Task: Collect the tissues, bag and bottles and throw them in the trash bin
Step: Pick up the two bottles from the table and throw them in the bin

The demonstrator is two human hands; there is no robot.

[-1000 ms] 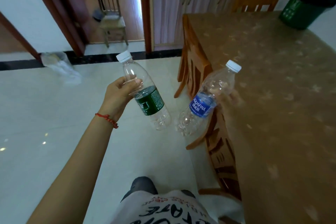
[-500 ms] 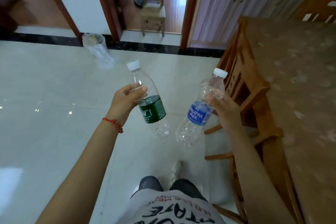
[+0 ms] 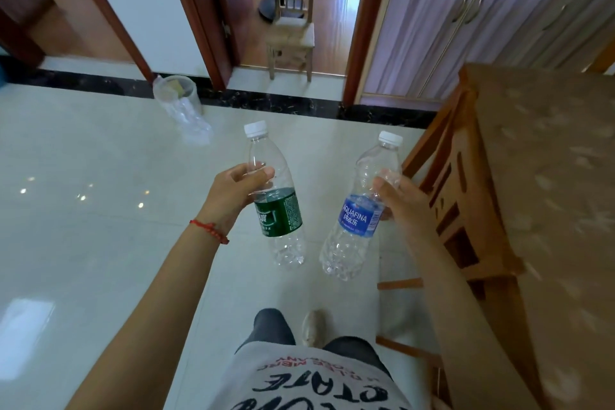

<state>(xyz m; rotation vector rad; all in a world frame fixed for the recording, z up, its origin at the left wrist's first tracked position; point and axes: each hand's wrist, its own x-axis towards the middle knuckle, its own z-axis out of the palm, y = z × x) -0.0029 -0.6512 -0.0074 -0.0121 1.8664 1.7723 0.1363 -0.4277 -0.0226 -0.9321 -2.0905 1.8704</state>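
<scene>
Bottle [image 3: 278,196] in each hand's grip.

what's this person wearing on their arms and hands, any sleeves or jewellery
Both forearms are bare, with no sleeves in view. The left hand has a thin red beaded string bracelet round its wrist. The right hand shows no bracelet, watch or glove.

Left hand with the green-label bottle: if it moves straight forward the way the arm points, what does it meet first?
Probably nothing near. The left hand points past the green-label bottle over bare floor toward the doorway chair; depth is unclear.
</scene>
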